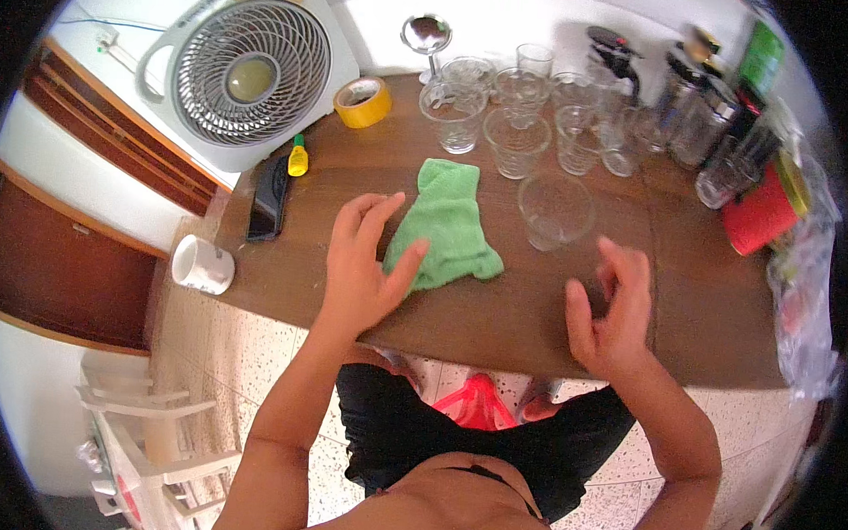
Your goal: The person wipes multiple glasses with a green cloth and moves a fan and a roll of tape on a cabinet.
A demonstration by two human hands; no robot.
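Observation:
A crumpled green cloth (pixel 448 227) lies on the brown wooden table (pixel 717 303) before me. My left hand (pixel 371 263) is over the cloth's left edge, fingers apart and holding nothing; whether it touches the cloth I cannot tell. Near the table's front edge, my right hand (pixel 610 306) is empty, its fingers curved and apart. Just beyond it stands a clear glass bowl or wide glass (pixel 555 213). Behind this, several clear glasses (pixel 516 142) stand close together.
Left on the table are a box fan (pixel 252 80), yellow tape roll (pixel 363 103), small yellow bottle (pixel 298 159), black phone (pixel 267 200) and white mug (pixel 203 264). A round mirror (pixel 426 34) stands behind the glasses. At right are a red tin (pixel 762 214) and clear plastic (pixel 804 299).

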